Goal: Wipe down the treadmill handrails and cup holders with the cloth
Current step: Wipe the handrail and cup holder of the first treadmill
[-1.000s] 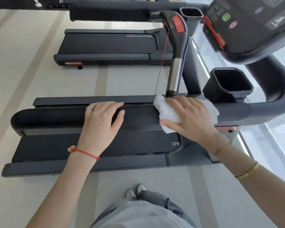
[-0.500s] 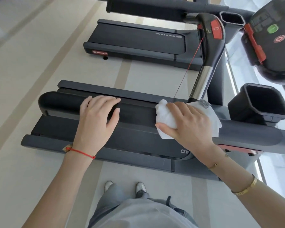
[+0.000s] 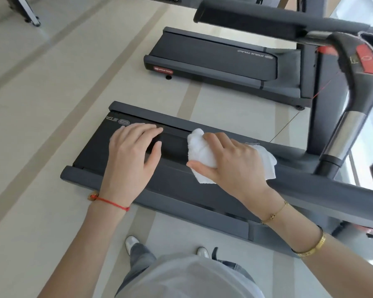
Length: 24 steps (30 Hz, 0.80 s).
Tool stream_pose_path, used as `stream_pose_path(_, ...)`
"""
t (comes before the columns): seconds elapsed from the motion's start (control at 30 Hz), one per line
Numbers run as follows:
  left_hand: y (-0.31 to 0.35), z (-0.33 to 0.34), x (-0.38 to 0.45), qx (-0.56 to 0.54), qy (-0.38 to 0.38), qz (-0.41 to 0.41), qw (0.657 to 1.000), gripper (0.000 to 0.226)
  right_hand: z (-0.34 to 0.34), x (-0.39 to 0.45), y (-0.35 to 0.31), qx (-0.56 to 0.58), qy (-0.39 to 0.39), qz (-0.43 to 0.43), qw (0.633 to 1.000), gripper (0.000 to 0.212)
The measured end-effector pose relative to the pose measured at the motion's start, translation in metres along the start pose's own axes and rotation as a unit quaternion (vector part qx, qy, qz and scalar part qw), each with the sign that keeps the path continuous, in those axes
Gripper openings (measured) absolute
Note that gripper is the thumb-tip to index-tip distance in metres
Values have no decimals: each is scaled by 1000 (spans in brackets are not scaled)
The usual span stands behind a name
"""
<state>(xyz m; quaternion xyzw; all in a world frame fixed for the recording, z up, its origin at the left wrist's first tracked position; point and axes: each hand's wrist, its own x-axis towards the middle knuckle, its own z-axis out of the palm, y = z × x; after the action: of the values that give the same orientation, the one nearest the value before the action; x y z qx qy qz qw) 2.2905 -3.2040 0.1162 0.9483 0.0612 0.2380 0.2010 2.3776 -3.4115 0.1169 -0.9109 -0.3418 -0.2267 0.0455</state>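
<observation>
Mid-wipe along the near handrail (image 3: 174, 145) of a treadmill, centre of frame. Right hand (image 3: 230, 162), fingers curled over a bunched white cloth (image 3: 199, 151), thumb pinching its lower edge, pressing it to the rail. Left hand (image 3: 131, 151) just left of the cloth, fingers straight and flat on the same rail, holding nothing. Compared with half a second ago, cloth and right hand further left along the rail, closer to the left hand, away from the silver-and-black upright grip (image 3: 351, 125) at right. Cup holder gone past the right edge of frame. Judged from this: rail stroke nearing its end, cup holders likely still to do.
</observation>
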Motion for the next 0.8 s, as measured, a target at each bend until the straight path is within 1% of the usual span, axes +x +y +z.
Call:
stream_pose_path(0.13,-45,-25,3,-13,-14,-14,1000,28,9,31,-46,31,12,14,999,67)
stream_pose_path(0.27,-91,-50,-1,-23,-31,-27,999,28,17,57,-85,79,64,29,994,56)
stream_pose_path(0.37,-122,-70,-11,-31,-33,-44,998,27,23,79,-114,94,83,31,992,51)
stream_pose_path(0.43,-145,-84,-20,-32,-30,-59,997,27,29,95,-136,93,88,14,992,47)
stream_pose_path(0.53,-180,-106,-39,-28,-26,-93,995,27,36,116,-181,120,93,-26,988,40)
stream_pose_path(0.6,-204,-120,-53,-20,-21,-118,993,27,41,124,-217,137,69,-49,987,38)
stream_pose_path(0.67,-226,-133,-68,-9,-13,-145,989,27,49,126,-251,164,8,-63,984,37)
stream_pose_path(0.73,-246,-143,-84,6,-3,-174,985,27,61,128,-278,220,-52,-76,971,38)
stream_pose_path(0.8,-263,-152,-99,13,4,-207,978,27,72,132,-301,244,-96,-93,961,41)
